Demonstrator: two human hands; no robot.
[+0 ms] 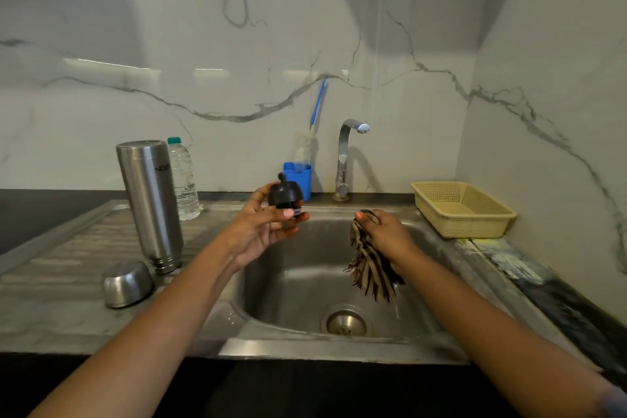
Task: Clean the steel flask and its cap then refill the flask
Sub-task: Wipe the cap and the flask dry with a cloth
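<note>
Left hand (261,231): I see it raised over the near-left part of the sink (298,288), thumb and fingers pinching the black cap (285,195).
Black cap: held knob-up, in the air, between my two hands and nearer the left.
Right hand (383,231): fingers clenched round a striped cloth (369,268), which hangs down into the basin below the wrist.
Flask (149,204): well left of the left hand, standing mouth-down on the ribbed drainboard.
Steel cup (127,283): rim-down, just beside the foot of the flask, on the side nearer me.
Water bottle (185,180): upright behind the flask, green top on.
Tap (346,153): beyond both hands, at the far rim of the sink; I see no water running.
Brush (307,146): standing in a blue holder (300,180), just behind the black cap.
Basket (464,214): yellow, on the counter right of the right hand.
</note>
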